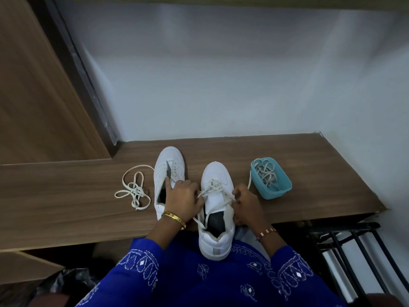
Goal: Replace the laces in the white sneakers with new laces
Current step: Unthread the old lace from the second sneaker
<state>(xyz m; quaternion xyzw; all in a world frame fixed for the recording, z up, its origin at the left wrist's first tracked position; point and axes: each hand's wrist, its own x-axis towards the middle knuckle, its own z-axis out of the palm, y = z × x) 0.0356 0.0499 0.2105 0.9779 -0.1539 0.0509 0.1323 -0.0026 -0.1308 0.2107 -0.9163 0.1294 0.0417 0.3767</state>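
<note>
Two white sneakers stand on a wooden shelf. The left sneaker (169, 173) has empty eyelets and no lace. The right sneaker (218, 209) sits nearer me, its heel over the shelf edge, with a white lace (213, 188) crossed through its upper eyelets. My left hand (183, 199) pinches the lace's left strand beside the tongue, index finger stretched toward the left sneaker. My right hand (246, 203) grips the right strand at the shoe's side. A loose off-white lace (134, 189) lies tangled to the left.
A small blue tub (273, 191) holding more laces stands right of the shoes. The wooden shelf (309, 165) ends at a white wall behind and right. A wooden door is at left; a black metal rack (354, 247) is below right.
</note>
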